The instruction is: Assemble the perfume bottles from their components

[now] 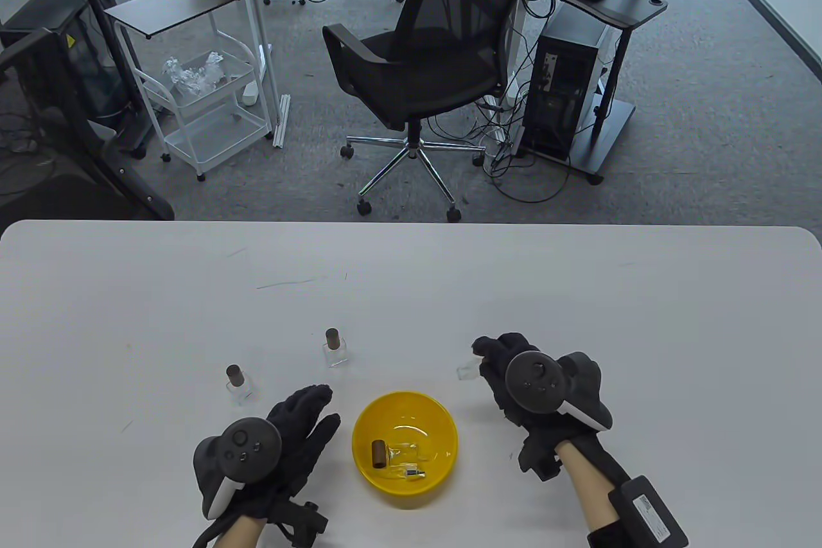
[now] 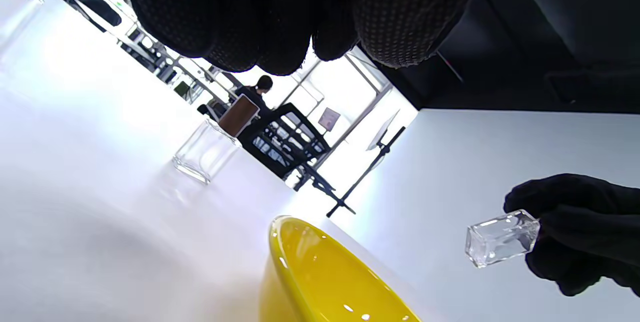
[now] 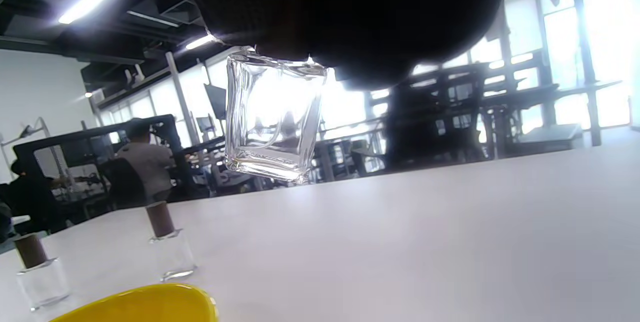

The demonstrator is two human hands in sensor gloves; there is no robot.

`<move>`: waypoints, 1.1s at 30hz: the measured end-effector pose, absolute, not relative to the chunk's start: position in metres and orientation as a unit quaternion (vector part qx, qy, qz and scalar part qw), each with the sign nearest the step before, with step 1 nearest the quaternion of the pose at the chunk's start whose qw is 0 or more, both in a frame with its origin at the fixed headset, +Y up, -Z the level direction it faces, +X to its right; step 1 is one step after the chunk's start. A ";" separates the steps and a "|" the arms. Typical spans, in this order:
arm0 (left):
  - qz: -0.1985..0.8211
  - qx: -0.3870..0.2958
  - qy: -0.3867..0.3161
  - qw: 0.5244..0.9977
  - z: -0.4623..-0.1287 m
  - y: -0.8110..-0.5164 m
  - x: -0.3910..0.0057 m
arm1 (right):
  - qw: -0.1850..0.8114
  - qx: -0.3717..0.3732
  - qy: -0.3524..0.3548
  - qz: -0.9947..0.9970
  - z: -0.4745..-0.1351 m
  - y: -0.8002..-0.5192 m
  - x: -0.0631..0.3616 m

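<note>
Two finished perfume bottles already stand on the white table (image 1: 578, 291) in the lower left-centre of the table view: one capped bottle (image 1: 239, 384) nearer the left hand and a second capped bottle (image 1: 334, 349) a little above and to its right, each a clear glass body topped with a brown cap, the two well apart. The right hand (image 1: 514, 378), at lower right, pinches a third clear glass bottle body (image 1: 466, 371) by its upper end; the right wrist view shows it hanging above the table surface, uncapped, base downward and slightly tilted. The left hand (image 1: 292, 429), at lower left of centre, holds nothing, its fingers extended and relaxed, lying just beside the left rim of the yellow bowl (image 1: 443, 419). Inside the bowl lie a loose brown cap (image 1: 378, 453), a small sprayer-like part (image 1: 414, 475) with a dark tip, and what seems to be more clear glass, too faint to make out. By this showing the work is well along: two bottles done, a third in hand lacking its sprayer and cap, which probably wait in the bowl. Whether the remaining glass in the bowl makes a fourth bottle cannot be told.
</note>
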State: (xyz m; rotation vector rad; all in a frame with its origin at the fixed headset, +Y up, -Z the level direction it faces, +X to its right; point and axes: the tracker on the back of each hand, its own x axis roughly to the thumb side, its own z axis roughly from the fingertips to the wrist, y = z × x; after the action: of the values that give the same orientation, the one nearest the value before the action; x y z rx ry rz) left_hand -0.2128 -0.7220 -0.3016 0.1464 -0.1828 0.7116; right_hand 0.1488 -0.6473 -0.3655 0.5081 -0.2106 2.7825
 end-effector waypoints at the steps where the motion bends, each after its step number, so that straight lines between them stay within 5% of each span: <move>1: 0.340 0.073 -0.088 0.934 -0.301 -0.722 -0.213 | 0.143 0.168 -0.070 0.973 -0.369 -0.648 0.153; 20: 0.281 0.070 -0.106 0.951 -0.301 -0.722 -0.205 | 0.002 0.084 0.035 0.996 -0.417 -0.703 0.162; 33: 0.273 0.072 -0.116 0.952 -0.300 -0.721 -0.203 | -0.032 0.070 0.058 0.995 -0.423 -0.716 0.159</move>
State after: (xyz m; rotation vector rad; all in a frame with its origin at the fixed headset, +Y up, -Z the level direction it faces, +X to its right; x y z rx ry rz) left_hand -0.2035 -0.7214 -0.3004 0.1469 -0.2364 0.5555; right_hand 0.1590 -0.7163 -0.4230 0.2230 0.1868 3.1917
